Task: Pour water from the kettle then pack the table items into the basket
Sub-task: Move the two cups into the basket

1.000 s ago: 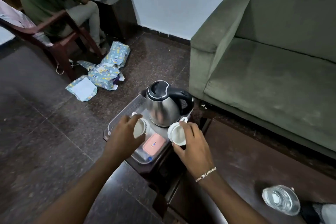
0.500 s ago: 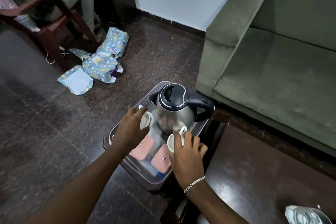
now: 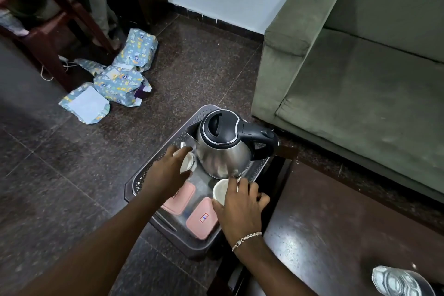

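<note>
The steel kettle (image 3: 223,149) with its black lid and handle stands upright in the far end of the dark perforated basket (image 3: 138,181), its handle reaching over the basket's right rim toward the sofa. The basket sits on the floor just beside the left edge of the dark wooden table (image 3: 336,218).

Just left of the kettle's body, near the basket's left wall, a small white cup (image 3: 188,162) is tipped on its side with its mouth facing the kettle; the person's left hand (image 3: 165,175) holds it, fingers curled round the cup's outer side and thumb toward its rim. In front of the kettle, toward the basket's right wall, a second white cup (image 3: 221,191) is held by the right hand (image 3: 240,209): the fingers close over its rim from the near side, with the forefinger reaching up to the kettle's base. Whether this cup already rests on the basket floor I cannot tell. A metal bracelet (image 3: 246,239) circles the right wrist.

Two containers with pink lids (image 3: 203,217) lie flat side by side in the near end of the basket, the left one partly hidden under the left forearm.

At the near right corner of the table stands a clear water bottle (image 3: 400,281), seen from above. A green sofa (image 3: 360,67) stands beyond the table. On the floor to the far left lie crumpled blue patterned wrapping papers (image 3: 117,79), next to a red-brown wooden chair (image 3: 48,41) where another person sits.
</note>
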### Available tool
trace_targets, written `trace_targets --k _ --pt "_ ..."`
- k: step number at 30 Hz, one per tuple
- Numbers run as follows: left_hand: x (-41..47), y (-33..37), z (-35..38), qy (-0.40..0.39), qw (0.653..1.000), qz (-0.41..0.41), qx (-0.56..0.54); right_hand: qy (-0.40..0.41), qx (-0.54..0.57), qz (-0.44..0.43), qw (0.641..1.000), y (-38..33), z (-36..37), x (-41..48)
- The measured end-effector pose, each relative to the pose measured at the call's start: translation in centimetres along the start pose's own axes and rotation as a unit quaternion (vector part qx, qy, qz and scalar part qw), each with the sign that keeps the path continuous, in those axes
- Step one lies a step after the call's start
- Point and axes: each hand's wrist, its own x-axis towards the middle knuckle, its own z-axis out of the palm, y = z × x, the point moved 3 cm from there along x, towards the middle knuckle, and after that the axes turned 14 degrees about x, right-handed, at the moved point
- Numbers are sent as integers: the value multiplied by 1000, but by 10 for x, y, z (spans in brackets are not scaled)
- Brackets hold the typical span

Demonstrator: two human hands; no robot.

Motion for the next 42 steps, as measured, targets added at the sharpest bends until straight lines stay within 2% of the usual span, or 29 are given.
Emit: trace_targets --k 11,13,19,23,27,32,36,38,42 --pt "0 7 -2 -7 999 -28 -14 -11 38 -13 999 7 -16 -7" --pt "-10 14 -11 24 999 -42 -7 -10 39 -17 999 16 -27 -13" --pt "-68 62 -35 215 974 -39 -57 37 51 -56 996 70 -70 -52" --pt "-115 124 -31 227 970 29 -84 22 83 -78 993 130 -91 -101" --pt "-154 202 -14 188 971 109 -94 19 89 -50 995 200 -110 -157" --pt "-202 301 29 74 972 198 -99 -11 106 16 994 294 -126 -228" --pt "-239 374 78 -56 960 266 -75 -9 97 74 993 360 -133 -275" --pt "-256 408 102 -99 959 258 -53 -16 91 135 987 395 -135 -295" --pt "-281 460 135 -158 971 173 -57 -42 63 270 960 440 -137 -328"
